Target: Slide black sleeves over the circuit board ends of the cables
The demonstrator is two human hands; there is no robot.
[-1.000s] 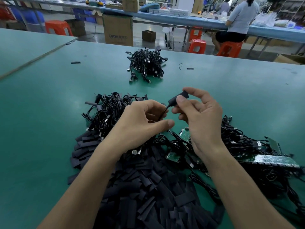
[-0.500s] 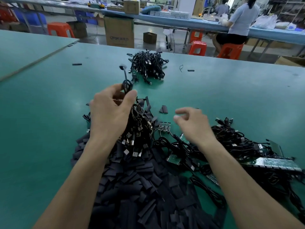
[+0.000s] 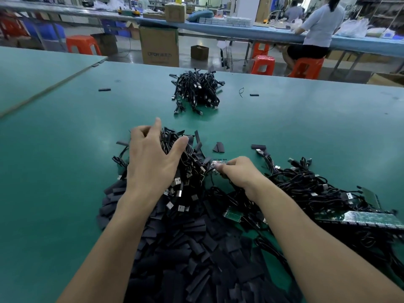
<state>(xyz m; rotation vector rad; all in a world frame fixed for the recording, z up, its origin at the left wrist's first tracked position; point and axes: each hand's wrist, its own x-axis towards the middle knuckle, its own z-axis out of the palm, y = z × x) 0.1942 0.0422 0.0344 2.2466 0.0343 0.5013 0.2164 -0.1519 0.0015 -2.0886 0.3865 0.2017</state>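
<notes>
A heap of flat black sleeves (image 3: pixel 185 248) lies in front of me on the green table (image 3: pixel 65 160). My left hand (image 3: pixel 153 165) rests with spread fingers on a bundle of black USB cables (image 3: pixel 188 171) and grips nothing I can see. My right hand (image 3: pixel 238 171) pinches the small circuit board end (image 3: pixel 218 162) of a cable at the edge of a tangle of cables (image 3: pixel 317 186) on the right. A separate pile of cables (image 3: pixel 196 90) sits farther back. Two loose sleeves (image 3: pixel 218 147) lie just beyond my right hand.
Green circuit board panels (image 3: pixel 360 219) lie under the right tangle, and a small green board (image 3: pixel 232 214) lies by my right forearm. Stray sleeves (image 3: pixel 104 89) dot the far table. Beyond it stand a cardboard box (image 3: pixel 159 47), orange stools (image 3: pixel 263 64) and a seated person (image 3: pixel 317 25).
My left hand carried the sleeved cable away from my right hand and came down onto the left bundle. My right hand dropped to the table and pinched a circuit board end.
</notes>
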